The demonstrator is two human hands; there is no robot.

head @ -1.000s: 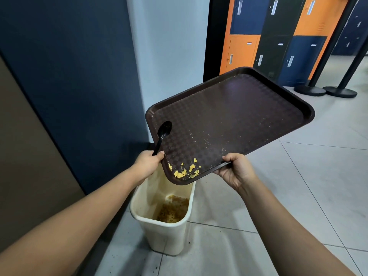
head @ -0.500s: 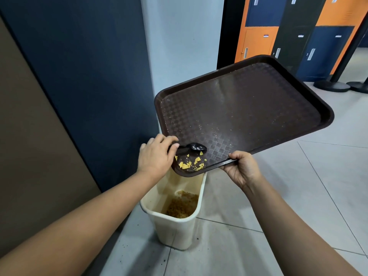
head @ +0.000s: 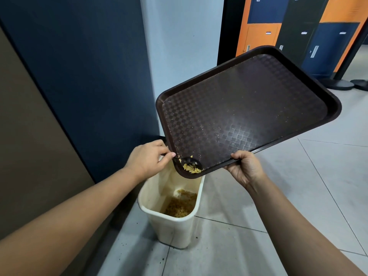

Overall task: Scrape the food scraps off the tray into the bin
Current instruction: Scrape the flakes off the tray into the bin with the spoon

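Yellow scraps lie beside left fingers pinching spoon; right hand grips tray.

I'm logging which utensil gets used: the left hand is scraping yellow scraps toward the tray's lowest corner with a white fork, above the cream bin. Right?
Not quite. The head view shows the left hand holding a black spoon, not a white fork. The rest stands: yellow scraps, tray, cream bin.

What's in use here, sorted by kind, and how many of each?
Trays: 1, the brown tray
Spoons: 1, the black spoon
Bins: 1, the cream bin
Piles of yellow scraps on the tray: 1
Hands: 2, left hand and right hand
Total: 6
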